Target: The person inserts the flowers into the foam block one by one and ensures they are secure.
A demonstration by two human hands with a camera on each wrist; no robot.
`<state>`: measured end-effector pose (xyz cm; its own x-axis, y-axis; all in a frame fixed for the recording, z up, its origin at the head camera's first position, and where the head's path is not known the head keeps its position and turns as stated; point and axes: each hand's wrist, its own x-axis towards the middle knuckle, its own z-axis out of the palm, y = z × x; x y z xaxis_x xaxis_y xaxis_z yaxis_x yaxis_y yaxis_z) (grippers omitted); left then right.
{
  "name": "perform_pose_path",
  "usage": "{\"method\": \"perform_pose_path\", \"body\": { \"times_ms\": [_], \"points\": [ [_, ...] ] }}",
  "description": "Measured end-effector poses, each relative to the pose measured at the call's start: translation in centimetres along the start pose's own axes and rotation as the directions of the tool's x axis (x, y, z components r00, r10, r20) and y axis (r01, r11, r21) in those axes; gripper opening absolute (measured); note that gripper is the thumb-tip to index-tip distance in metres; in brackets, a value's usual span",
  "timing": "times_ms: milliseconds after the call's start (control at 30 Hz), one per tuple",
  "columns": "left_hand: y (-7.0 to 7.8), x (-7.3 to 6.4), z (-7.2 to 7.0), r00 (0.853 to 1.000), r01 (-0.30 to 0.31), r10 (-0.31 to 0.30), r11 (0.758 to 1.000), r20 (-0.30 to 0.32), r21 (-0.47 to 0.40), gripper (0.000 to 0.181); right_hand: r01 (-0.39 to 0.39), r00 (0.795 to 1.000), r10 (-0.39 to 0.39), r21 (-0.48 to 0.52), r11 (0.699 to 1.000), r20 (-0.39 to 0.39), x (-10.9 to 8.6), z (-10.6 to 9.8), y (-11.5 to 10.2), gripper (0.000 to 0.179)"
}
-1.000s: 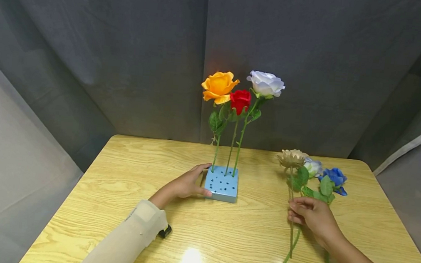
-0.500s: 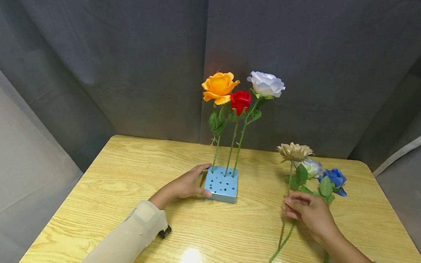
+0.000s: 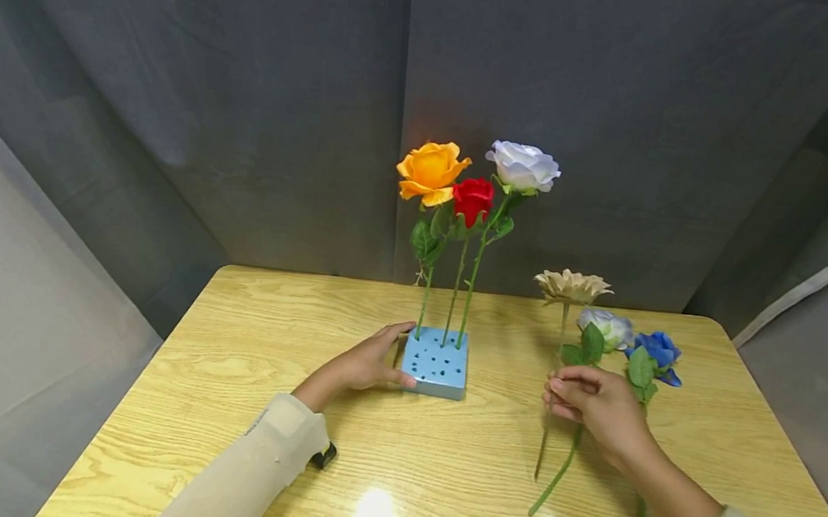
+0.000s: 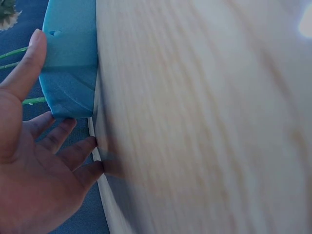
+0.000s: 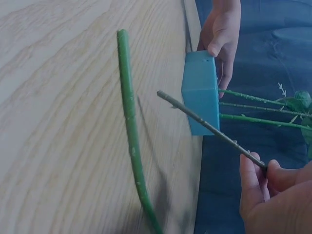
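Note:
A light-blue block with holes in its top (image 3: 435, 364) stands on the table. An orange rose (image 3: 432, 170), a red rose (image 3: 473, 200) and a pale lilac-white rose (image 3: 523, 166) rise from its back holes. My left hand (image 3: 371, 363) holds the block's left side, thumb at the front corner; the left wrist view shows some fingertips by the table edge. My right hand (image 3: 604, 408) pinches the brown stem of a beige flower (image 3: 572, 287) between thumb and fingers. This flower is upright, its bare stem end (image 5: 163, 94) raised off the table in the right wrist view.
Behind the right hand lie a white-lilac rose (image 3: 606, 329) and a blue rose (image 3: 657, 351). The first one's green stem (image 5: 129, 114) runs forward across the table. Wood-grain tabletop (image 3: 251, 343) spreads around the block, with a grey curtain (image 3: 308, 118) behind.
My right hand has moved left and slightly away from me, bringing the beige flower higher and off the lying roses. The left hand and block stay put.

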<state>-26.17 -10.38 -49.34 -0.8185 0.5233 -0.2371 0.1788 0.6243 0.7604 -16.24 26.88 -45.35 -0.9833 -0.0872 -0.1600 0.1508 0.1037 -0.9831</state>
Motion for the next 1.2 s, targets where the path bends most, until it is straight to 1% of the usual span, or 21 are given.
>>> {"method": "perform_pose_path", "body": {
  "times_ms": [267,533,733,967,1200],
  "points": [
    [0.0,0.0,0.0,1.0,-0.005,0.005,1.0,-0.002,0.001,0.108,0.05,0.999,-0.05,0.009,0.999,-0.001,0.3,1.2,-0.6,0.027],
    [0.1,0.0,0.0,1.0,-0.01,0.01,1.0,-0.003,0.005,0.107,0.083,0.996,-0.084,-0.039,0.996,-0.032,0.8,2.8,-1.3,0.026],
    [0.2,-0.1,-0.1,1.0,-0.012,0.012,1.0,0.0,0.008,0.107,0.121,0.992,-0.123,-0.06,0.991,-0.034,1.2,4.1,-2.0,0.025],
    [0.2,0.0,-0.1,1.0,-0.013,0.013,1.0,-0.001,0.004,0.107,0.163,0.986,-0.165,-0.052,0.985,-0.029,1.5,5.5,-3.0,0.021],
    [-0.1,0.1,0.0,1.0,-0.016,0.016,1.0,-0.006,-0.003,0.109,0.195,0.98,-0.197,-0.053,0.979,-0.03,2.1,6.9,-3.7,0.019]
  ]
}}
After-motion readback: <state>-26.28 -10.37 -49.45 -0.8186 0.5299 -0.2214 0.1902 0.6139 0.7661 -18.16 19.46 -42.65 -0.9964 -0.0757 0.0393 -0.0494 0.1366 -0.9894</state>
